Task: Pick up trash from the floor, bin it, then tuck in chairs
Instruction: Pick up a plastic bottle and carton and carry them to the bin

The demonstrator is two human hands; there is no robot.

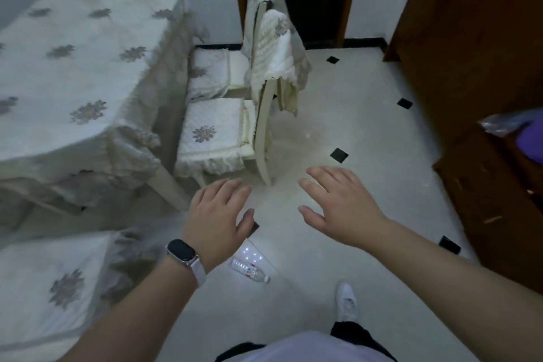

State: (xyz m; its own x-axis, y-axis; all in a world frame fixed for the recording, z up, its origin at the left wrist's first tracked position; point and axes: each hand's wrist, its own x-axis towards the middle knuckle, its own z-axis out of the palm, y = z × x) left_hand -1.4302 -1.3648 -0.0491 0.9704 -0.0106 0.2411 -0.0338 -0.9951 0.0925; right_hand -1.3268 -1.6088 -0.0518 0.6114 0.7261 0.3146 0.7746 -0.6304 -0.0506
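Observation:
A clear plastic bottle with a red-and-white label lies on its side on the white tiled floor, just below my left wrist. My left hand, a smartwatch on its wrist, hovers palm down with fingers straight and holds nothing. Palm down as well, my right hand is spread and empty. Both hands are above the floor in front of two cream chairs, the near chair and the far chair, which stand side by side with fabric covers beside the covered table.
A third covered seat is at the lower left. A dark wooden cabinet and wooden door line the right side, with a purple bag at the right edge. My white shoe is on the floor.

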